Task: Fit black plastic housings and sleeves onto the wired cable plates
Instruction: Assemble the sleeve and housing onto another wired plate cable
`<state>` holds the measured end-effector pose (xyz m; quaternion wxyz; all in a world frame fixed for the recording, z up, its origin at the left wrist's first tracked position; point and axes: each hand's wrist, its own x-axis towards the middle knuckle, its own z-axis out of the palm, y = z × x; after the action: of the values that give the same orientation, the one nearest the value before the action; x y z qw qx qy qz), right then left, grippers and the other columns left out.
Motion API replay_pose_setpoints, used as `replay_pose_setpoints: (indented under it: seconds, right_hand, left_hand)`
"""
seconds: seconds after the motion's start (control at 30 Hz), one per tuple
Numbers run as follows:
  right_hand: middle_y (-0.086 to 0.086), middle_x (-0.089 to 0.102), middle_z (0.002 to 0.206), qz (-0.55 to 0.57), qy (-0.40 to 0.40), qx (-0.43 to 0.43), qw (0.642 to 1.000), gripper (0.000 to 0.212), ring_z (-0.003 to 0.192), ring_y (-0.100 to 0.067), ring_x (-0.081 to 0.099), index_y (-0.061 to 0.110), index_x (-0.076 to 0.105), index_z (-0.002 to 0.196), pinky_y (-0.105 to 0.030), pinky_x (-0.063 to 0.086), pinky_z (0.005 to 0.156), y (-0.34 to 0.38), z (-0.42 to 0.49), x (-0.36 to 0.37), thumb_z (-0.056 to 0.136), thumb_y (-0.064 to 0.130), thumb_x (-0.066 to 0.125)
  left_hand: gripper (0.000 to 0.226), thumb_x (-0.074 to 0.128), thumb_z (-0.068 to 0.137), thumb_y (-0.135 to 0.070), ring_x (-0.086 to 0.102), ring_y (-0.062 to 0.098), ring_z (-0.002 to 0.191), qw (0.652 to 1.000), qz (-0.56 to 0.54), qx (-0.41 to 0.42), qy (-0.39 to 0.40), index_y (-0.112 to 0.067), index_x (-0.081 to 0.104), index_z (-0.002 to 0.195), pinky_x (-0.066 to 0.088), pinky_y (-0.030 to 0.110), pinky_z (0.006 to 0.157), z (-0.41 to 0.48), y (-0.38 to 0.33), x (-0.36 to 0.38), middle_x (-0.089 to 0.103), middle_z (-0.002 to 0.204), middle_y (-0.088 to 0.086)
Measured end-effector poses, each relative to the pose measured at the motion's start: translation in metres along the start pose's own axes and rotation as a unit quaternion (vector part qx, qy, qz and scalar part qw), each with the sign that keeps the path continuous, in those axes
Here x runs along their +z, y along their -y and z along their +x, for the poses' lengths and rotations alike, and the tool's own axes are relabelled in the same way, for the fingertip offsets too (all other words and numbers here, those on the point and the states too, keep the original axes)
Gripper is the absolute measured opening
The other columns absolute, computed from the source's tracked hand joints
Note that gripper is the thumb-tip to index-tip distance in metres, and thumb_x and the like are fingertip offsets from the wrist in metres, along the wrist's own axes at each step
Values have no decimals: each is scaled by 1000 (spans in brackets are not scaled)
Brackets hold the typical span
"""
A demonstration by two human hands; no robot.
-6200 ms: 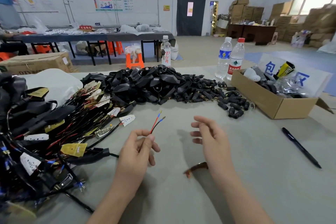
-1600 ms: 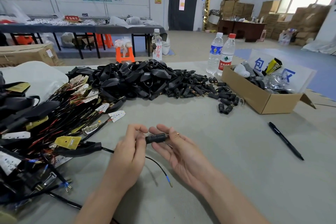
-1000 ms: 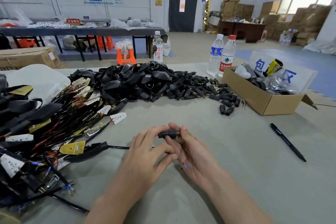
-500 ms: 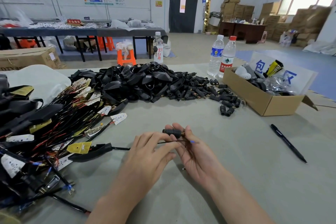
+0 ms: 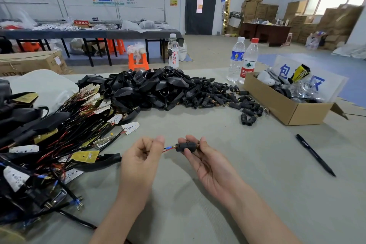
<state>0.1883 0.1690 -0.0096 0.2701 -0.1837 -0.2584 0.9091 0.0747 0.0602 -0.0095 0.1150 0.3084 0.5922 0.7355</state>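
My right hand (image 5: 206, 158) pinches a short black sleeve (image 5: 185, 146) between thumb and fingertips. Thin red and blue wires (image 5: 168, 148) run from the sleeve's left end into my left hand (image 5: 141, 156), which grips them with curled fingers. That cable continues left to a black housing (image 5: 101, 162) lying on the table. A heap of wired cable plates (image 5: 59, 130) with white and yellow plates covers the left side. Loose black housings (image 5: 150, 87) and small black sleeves (image 5: 227, 99) are piled at the back centre.
An open cardboard box (image 5: 287, 109) of parts stands at the right, with two water bottles (image 5: 243, 59) behind it and a third bottle (image 5: 173, 53) beyond the pile. A black pen (image 5: 315, 154) lies on the grey table (image 5: 257, 184) to the right.
My hands have drawn apart. The wire ends now enter the sleeve's left end, with the left hand gripping the wires and the right hand still pinching the sleeve.
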Motion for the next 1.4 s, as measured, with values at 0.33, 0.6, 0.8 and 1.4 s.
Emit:
replay_pose_setpoints:
  seconds: [0.33, 0.6, 0.8, 1.4]
  right_hand:
    - [-23, 70, 115, 14, 10, 20, 1000, 35, 107, -29, 70, -5, 64, 111, -23, 60, 70, -2, -1, 0, 102, 24, 46]
    - [-23, 70, 115, 17, 20, 31, 999, 36, 104, -27, 71, -5, 64, 111, -23, 60, 69, -6, -2, 2, 102, 25, 46]
    - [-23, 70, 114, -13, 33, 2, 999, 37, 103, -26, 72, -4, 66, 108, -23, 60, 72, -6, -4, 4, 92, 27, 53]
    - [-25, 69, 116, -39, 49, -65, 996, 34, 107, -27, 70, -3, 71, 103, -23, 59, 76, -3, -7, 5, 95, 25, 53]
  left_hand:
    - [42, 64, 94, -21, 54, 11, 67, 999, -2, -35, -12, 6, 43, 71, 44, 10, 63, 2, 6, -4, 56, 69, 8]
    - [42, 65, 94, -22, 51, 15, 68, 999, 9, -36, 0, -10, 40, 62, 43, 19, 63, 1, 8, -4, 52, 68, 9]
    - [41, 65, 94, -19, 47, 17, 66, 999, 16, -35, -2, -6, 40, 65, 41, 18, 59, 1, 6, -4, 48, 64, 8]
    - [33, 59, 86, -40, 66, 5, 72, 1000, -10, 9, 21, -7, 63, 84, 49, 12, 69, -4, 2, -2, 73, 75, 0]
